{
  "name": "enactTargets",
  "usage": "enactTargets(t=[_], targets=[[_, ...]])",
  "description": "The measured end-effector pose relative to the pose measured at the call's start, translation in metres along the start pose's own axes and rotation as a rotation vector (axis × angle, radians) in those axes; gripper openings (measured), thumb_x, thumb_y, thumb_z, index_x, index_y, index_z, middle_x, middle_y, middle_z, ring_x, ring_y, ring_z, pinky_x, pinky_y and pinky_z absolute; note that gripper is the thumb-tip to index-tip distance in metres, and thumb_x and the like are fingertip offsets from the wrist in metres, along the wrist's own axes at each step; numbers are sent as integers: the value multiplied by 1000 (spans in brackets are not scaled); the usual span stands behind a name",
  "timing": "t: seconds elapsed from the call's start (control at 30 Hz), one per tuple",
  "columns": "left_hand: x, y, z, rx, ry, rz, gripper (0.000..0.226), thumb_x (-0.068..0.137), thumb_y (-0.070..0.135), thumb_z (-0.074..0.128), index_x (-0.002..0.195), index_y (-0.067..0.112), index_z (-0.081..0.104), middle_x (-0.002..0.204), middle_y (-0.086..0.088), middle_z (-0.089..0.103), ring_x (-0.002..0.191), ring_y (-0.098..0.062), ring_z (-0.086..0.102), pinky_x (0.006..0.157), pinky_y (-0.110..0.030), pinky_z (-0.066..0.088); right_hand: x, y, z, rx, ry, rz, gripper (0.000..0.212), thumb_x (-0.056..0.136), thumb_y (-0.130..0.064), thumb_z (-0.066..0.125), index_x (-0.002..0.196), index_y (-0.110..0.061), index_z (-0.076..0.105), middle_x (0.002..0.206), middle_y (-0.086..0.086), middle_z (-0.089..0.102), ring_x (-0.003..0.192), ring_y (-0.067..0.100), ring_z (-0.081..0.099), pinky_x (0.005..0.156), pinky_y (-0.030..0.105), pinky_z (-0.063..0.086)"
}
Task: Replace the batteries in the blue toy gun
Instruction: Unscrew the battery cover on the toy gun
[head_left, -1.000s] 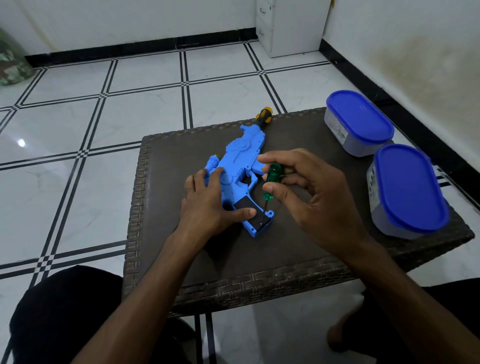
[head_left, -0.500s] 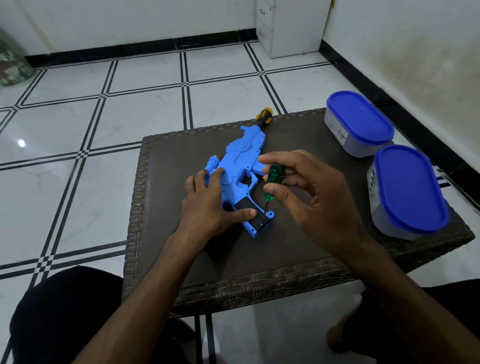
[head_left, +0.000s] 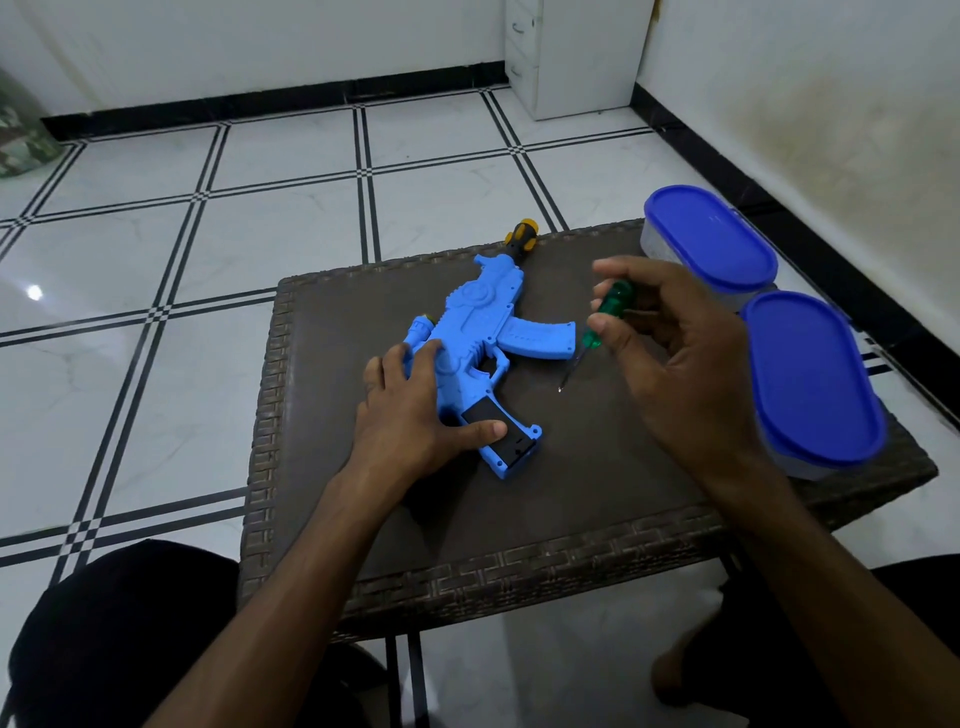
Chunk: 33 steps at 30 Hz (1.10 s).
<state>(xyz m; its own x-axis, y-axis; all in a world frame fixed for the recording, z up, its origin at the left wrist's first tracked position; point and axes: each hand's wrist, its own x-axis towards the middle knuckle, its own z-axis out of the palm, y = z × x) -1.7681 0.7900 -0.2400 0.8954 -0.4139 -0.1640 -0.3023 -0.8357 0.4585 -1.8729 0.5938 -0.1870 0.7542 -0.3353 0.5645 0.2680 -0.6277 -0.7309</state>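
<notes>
**driver off the screw, cover still seated**

counter (head_left: 597, 519): dark woven top, everything sits on it. two blue-lidded tubs stand at your right edge, far tub (head_left: 709, 244) and near tub (head_left: 813, 379), both shut and just beside each other. can't tell what's in them.

blue toy gun (head_left: 483, 332) lies flat mid-counter, muzzle toward the far edge, handle toward you. same spot as a second ago, it hasn't shifted.

left hand (head_left: 415, 415) is still pressed flat on the gun body, fingers spread, thumb lying across the black battery cover (head_left: 498, 431) on the handle. it's pinning, not gripping anything.

what changed: your right hand (head_left: 675, 353) has come away from the handle. a second ago the tip was down at the cover's lower corner; now the hand is up and to the right, beside the magazine. its grip is closed on the green screwdriver (head_left: 608, 317), thumb and fingertips pinching the handle, shaft angled down-left, tip clear of the gun and just above the counter.

meaning, my read: the unscrewing looks finished or paused. can't see the screw itself, too small. cover still looks in place, so batteries aren't exposed yet. next likely: park the driver, lift the cover with your thumb. watch for a loose screw rolling off.

second tool with an orange and black handle (head_left: 522, 236) sits at the far edge behind the muzzle, untouched.
</notes>
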Motion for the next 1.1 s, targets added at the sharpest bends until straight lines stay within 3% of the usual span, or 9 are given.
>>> enactTargets(t=[0.2,0.3,0.4,0.57,0.73,0.93,1.1], targets=[[0,1,-1,-3,-8,-5,112,62,69,72,151,31,16,159,-3,8,146,-27,1,115,-49,22,-4,36,-3,-167,111,61,33,89,-8,67,122,-12,60,114,3,63,104,8,62,88,11,49],[-1,2,-2,-2,-13,-7,111,63,68,72,152,31,16,159,-2,7,147,-27,0,115,-49,22,-5,43,-7,-247,133,45,33,88,-7,67,121,-10,61,115,5,64,105,10,61,91,14,50],[-1,3,-3,1,-11,-4,111,64,68,72,151,31,16,159,-2,7,147,-26,1,114,-49,23,-6,48,-10,-324,91,-26,32,87,-4,68,118,-7,62,112,7,65,104,11,60,91,18,51],[-2,2,-3,4,-9,-2,110,63,69,72,151,30,17,158,-4,9,146,-26,2,114,-48,23,-9,56,-14,-326,24,-61,28,87,-2,66,114,-6,64,109,7,67,102,7,59,91,11,48],[-2,3,-3,9,-17,3,111,63,70,71,151,29,17,158,-4,9,146,-26,3,114,-48,24,-17,55,-17,-294,7,-48,24,86,0,67,108,-7,65,104,7,68,97,13,64,87,18,52],[-3,-1,-2,12,-27,11,109,64,73,68,152,35,14,160,-3,7,147,-26,1,115,-49,24,-46,58,-2,-418,-260,-113,25,81,8,67,97,-11,65,107,6,66,105,14,62,92,5,40],[-2,-9,0,145,-32,59,89,78,74,49,152,43,12,160,-6,6,147,-30,0,117,-49,22,-58,62,2,-485,-460,-88,18,82,0,67,92,-15,66,114,2,60,110,11,54,91,9,35]])
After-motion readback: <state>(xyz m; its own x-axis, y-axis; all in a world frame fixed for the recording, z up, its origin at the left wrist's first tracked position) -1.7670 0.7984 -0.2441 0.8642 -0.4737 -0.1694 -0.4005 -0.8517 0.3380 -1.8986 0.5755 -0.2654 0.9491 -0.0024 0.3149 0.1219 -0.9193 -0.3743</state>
